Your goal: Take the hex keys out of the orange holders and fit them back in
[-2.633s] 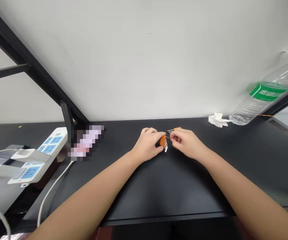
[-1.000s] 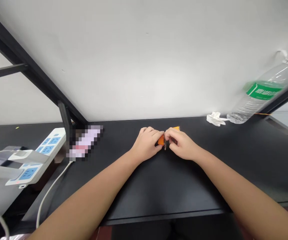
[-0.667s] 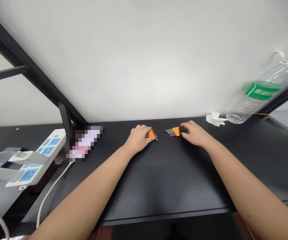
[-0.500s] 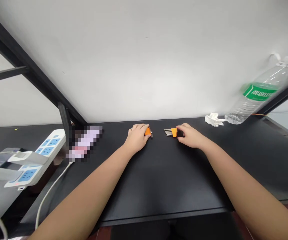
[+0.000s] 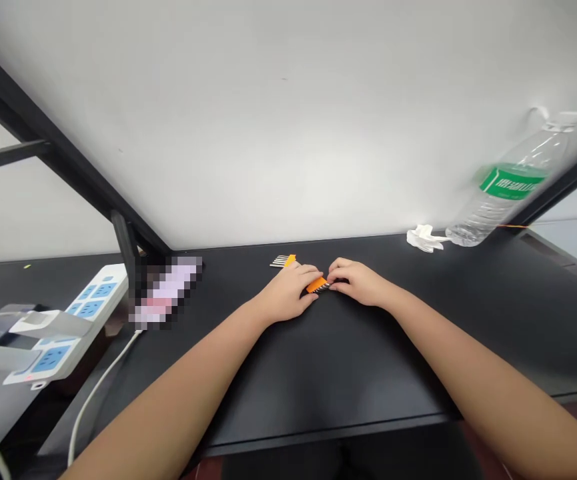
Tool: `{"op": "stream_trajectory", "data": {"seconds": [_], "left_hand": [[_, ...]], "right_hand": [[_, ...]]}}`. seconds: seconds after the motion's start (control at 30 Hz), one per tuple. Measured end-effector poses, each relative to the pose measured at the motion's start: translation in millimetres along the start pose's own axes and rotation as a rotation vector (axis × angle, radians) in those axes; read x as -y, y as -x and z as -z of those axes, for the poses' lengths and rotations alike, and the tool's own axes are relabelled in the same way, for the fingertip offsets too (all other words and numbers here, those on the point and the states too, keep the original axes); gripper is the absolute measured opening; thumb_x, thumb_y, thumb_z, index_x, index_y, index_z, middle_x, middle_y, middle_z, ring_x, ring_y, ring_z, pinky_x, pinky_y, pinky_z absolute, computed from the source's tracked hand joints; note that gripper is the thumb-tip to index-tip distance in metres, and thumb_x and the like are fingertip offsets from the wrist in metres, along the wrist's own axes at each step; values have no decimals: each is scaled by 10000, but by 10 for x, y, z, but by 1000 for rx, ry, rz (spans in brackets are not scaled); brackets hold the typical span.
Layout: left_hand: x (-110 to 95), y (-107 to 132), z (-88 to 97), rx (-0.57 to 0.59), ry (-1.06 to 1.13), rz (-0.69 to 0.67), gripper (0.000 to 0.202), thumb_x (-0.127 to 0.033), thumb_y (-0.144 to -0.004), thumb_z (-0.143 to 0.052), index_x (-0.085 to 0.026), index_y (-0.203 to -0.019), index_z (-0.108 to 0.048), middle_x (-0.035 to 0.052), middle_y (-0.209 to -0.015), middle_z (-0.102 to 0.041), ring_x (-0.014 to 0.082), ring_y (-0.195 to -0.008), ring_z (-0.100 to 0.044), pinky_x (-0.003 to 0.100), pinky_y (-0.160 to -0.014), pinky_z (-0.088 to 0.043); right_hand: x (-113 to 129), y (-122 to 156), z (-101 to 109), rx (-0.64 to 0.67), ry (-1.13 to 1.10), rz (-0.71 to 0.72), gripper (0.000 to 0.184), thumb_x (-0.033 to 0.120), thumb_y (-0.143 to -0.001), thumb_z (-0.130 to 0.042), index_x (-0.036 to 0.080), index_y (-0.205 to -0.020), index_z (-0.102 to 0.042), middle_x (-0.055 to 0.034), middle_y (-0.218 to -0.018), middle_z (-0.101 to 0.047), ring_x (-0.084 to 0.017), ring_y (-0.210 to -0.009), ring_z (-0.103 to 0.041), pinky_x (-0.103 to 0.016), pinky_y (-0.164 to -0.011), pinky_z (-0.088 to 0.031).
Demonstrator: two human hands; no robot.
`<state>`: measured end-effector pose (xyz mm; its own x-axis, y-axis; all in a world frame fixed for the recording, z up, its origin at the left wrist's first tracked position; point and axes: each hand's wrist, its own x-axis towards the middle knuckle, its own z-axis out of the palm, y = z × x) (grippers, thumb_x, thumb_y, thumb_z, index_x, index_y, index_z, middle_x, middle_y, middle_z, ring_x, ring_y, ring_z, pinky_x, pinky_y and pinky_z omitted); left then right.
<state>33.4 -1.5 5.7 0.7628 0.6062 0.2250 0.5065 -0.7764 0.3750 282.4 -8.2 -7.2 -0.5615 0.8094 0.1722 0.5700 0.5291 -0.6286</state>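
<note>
My left hand [image 5: 288,293] is closed over an orange holder [image 5: 317,285] on the black desktop. Dark and silver striped rod ends, like hex keys, stick out from its right side. Past the knuckles of that hand, another orange part [image 5: 291,259] shows, with thin silver rods [image 5: 279,261] fanned to the left. The hand covers the stretch between the two orange parts, so I cannot tell whether they are joined. My right hand [image 5: 355,281] is closed in a pinch, its fingertips at the rod ends beside the holder.
A clear bottle with a green label [image 5: 513,181] stands at the back right, beside a crumpled white tissue [image 5: 424,238]. On the left are a blurred-out pale object [image 5: 171,288] with a white cable [image 5: 101,387] and a power strip [image 5: 91,310]. A wall [image 5: 283,153] rises behind the desk.
My right hand has moved left to meet my left hand, which has come slightly nearer me. The silver rods seen by my right hand now show beyond my left hand.
</note>
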Motion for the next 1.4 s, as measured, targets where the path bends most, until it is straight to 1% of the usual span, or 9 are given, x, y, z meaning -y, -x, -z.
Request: {"op": "stream_trajectory", "data": {"seconds": [0.07,0.27,0.4,0.63,0.8,0.93,1.17,1.27,1.4], "left_hand": [[19,5,26,29,58,-1,376,-294,-919,-666,-275,-1294,-644,67,-1290,-643,232,-1206,-595,427,-1064,-480],[13,17,38,65,227,96,530,-335,-870,-737,-298,-1379,-596,70,-1298,-609,217,-1140,-609,376,-994,-519],[-21,0,14,48,264,153,414,-355,-811,-782,-263,-1200,-676,47,-1139,-630,189,-979,-615,348,-880,-533],[-106,-15,10,-43,340,113,362,-290,-738,-814,-225,-1074,-695,39,-1052,-670,210,-1011,-617,383,-926,-510],[-134,-23,0,-62,475,170,311,-198,-757,-715,-210,-1066,-681,26,-1023,-691,175,-933,-638,341,-864,-517],[-121,-32,-3,-47,582,207,215,-257,-809,-699,-189,-1013,-687,13,-946,-701,156,-876,-632,306,-809,-501],[-70,-30,27,55,687,178,352,-338,-831,-747,-212,-1157,-711,21,-1029,-736,174,-922,-660,298,-835,-509],[-70,-37,-1,20,671,197,251,-325,-903,-650,-218,-1110,-743,17,-1045,-749,179,-956,-673,315,-881,-516],[-78,-51,-57,-48,624,282,193,-308,-922,-589,-204,-935,-751,10,-940,-749,159,-873,-662,309,-841,-512]], "right_hand": [[4,14,45,28,-65,-3,138,246,-950,-609,232,-954,-746,-43,-1071,-658,-180,-945,-623,-342,-869,-498],[14,36,130,16,-233,-134,188,371,-931,-643,228,-962,-762,-21,-986,-711,-181,-880,-641,-339,-836,-483],[73,35,112,11,-247,-161,220,403,-928,-636,230,-956,-770,-18,-970,-718,-181,-874,-642,-336,-831,-477],[214,58,116,129,-381,-251,272,457,-907,-652,207,-940,-752,-12,-865,-705,-161,-785,-608,-303,-743,-473],[346,67,52,97,-527,-352,342,502,-884,-682,172,-796,-713,2,-690,-625,-107,-588,-482,-257,-561,-353],[413,62,-44,71,-821,-404,375,488,-856,-743,146,-721,-669,0,-669,-592,-68,-528,-413,-245,-522,-294],[387,57,-85,18,-1093,-470,360,473,-845,-769,133,-764,-686,-5,-665,-578,-50,-488,-382,-236,-469,-199],[360,56,-66,-10,-1021,-479,389,511,-858,-742,139,-761,-685,-10,-667,-581,-64,-496,-410,-236,-475,-232],[343,53,-61,-79,-651,-488,382,519,-904,-647,169,-752,-671,-3,-669,-594,-95,-517,-456,-253,-510,-308]]}}
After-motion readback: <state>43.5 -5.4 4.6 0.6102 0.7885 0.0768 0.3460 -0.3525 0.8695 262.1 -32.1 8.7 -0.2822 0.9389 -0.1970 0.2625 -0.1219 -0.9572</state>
